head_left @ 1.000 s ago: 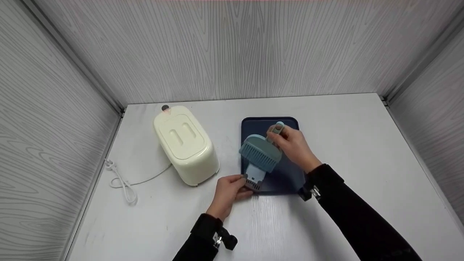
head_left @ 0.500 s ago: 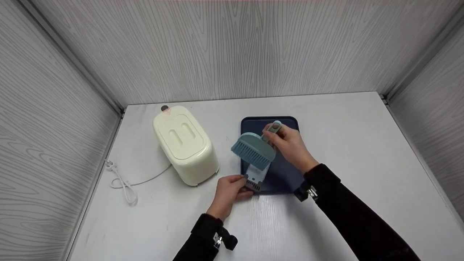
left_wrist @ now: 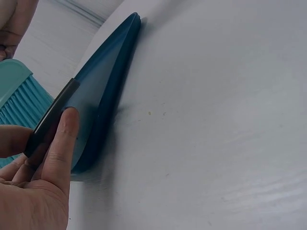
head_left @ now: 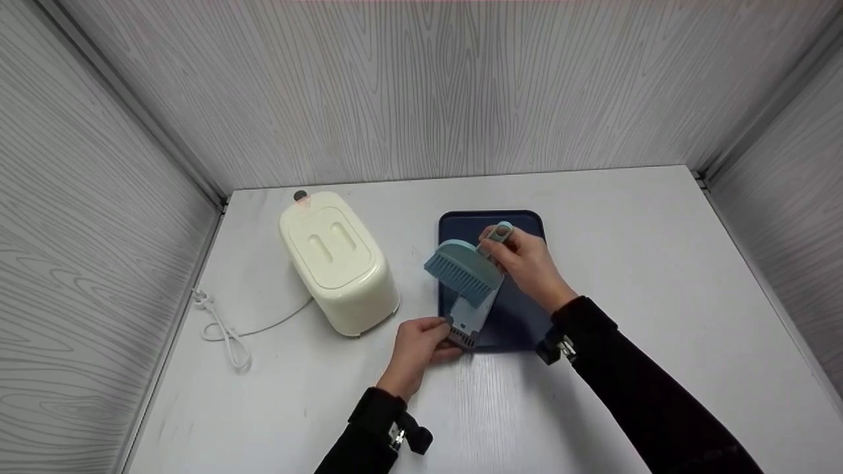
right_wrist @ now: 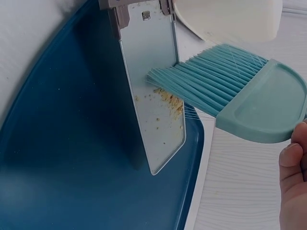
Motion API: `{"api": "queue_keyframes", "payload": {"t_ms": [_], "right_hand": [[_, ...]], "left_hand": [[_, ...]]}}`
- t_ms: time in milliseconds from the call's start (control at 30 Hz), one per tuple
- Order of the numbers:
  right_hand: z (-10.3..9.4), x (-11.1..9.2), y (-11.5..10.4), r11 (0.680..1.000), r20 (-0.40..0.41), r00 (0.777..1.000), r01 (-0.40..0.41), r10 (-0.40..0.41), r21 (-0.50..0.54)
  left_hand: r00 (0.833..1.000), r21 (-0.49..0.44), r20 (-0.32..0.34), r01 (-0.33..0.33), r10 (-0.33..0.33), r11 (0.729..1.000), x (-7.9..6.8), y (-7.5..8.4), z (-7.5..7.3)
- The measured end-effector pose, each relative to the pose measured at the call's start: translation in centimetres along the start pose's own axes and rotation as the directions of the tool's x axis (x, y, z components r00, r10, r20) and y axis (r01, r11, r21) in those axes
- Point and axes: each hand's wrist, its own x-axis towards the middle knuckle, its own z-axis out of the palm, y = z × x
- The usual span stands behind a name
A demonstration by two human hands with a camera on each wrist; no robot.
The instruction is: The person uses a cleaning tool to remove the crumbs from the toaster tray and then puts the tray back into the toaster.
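My left hand pinches the dark grey slotted end of a metal crumb tray, which is held tilted over the dark blue tray. In the right wrist view, yellowish crumbs cling to the crumb tray's pale surface. A teal brush is in my right hand, gripped by its handle. Its bristles reach across the crumb tray, touching it near the crumbs as far as I can tell. The left wrist view shows thumb and fingers on either side of the grey end.
A cream toaster with a lid stands left of the blue tray. Its white cord lies bundled on the white table. Wood-patterned walls enclose the back and sides.
My right hand has moved the brush slightly left and up along the crumb tray, uncovering more of its surface. The left hand and crumb tray have stayed nearly still.
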Motion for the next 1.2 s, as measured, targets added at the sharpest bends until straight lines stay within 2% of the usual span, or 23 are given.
{"api": "queue_keyframes", "payload": {"t_ms": [333, 800, 1033, 1200], "right_hand": [[-0.5, 0.2, 0.6, 1.0, -0.019, 1.0, 0.019, -0.019, -0.011], [-0.8, 0.3, 1.2, 0.997, -0.104, 0.994, 0.024, -0.032, -0.076], [-0.8, 0.3, 1.5, 0.998, -0.132, 0.99, 0.049, -0.054, -0.039], [-0.7, 0.3, 1.8, 0.996, -0.161, 0.984, 0.068, -0.076, -0.051]], "left_hand": [[1.0, -0.008, 0.007, -0.009, 0.009, 1.0, -0.2, 0.1, -0.2], [1.0, -0.017, 0.002, -0.01, 0.01, 1.0, -0.2, 0.2, 0.0], [1.0, -0.015, 0.006, -0.02, 0.02, 1.0, -0.2, 0.2, 0.1], [1.0, -0.013, 0.003, -0.028, 0.028, 1.0, -0.2, 0.1, 0.1]]}}
